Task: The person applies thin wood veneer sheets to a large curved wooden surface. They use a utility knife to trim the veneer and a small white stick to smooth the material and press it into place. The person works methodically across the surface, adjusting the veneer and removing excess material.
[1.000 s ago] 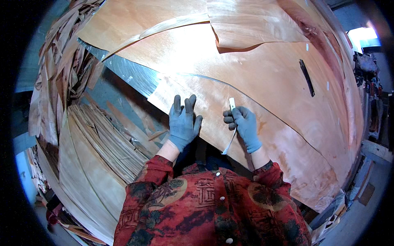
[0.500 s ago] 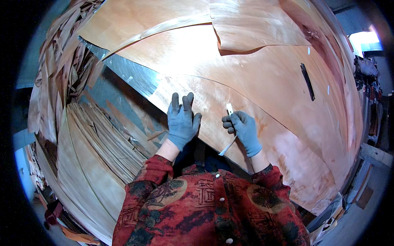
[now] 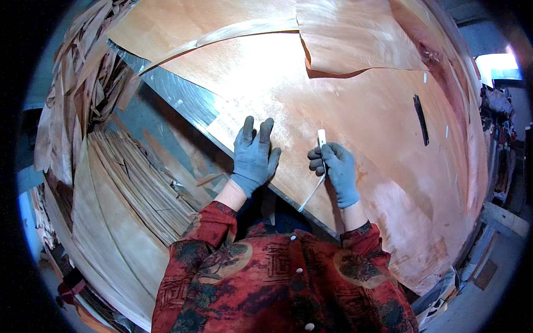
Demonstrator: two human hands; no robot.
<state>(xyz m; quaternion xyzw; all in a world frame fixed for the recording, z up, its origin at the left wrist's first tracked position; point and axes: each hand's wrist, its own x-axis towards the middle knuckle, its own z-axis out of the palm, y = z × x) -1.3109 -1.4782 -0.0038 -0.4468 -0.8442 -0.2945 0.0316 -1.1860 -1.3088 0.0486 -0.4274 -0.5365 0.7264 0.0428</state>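
Note:
My left hand (image 3: 254, 155) wears a grey-blue glove and rests on a pale veneer sheet (image 3: 286, 166) near its lower edge, fingers apart and holding nothing. To its right, my gloved right hand (image 3: 338, 169) grips a small white-handled tool (image 3: 321, 135) with a thin pale strip hanging toward the sheet's edge; I cannot make out whether that strip is a blade. Left of my hands, a bluish metallic-looking surface (image 3: 194, 100) shows between veneer pieces. Farther up lie a curved veneer strip (image 3: 233, 28) and an overlapping piece (image 3: 355, 39).
Heaped veneer scraps (image 3: 72, 94) line the left, with a bundle of long strips (image 3: 139, 188) below. A dark narrow piece (image 3: 421, 119) lies on the sheet at right. A beam (image 3: 502, 219) and dark clutter stand beyond the right edge, near a bright opening.
Both hands have moved slightly forward and right, my right hand still gripping the tool. The view has shifted a little, and the dark seam across the middle veneer looks much fainter.

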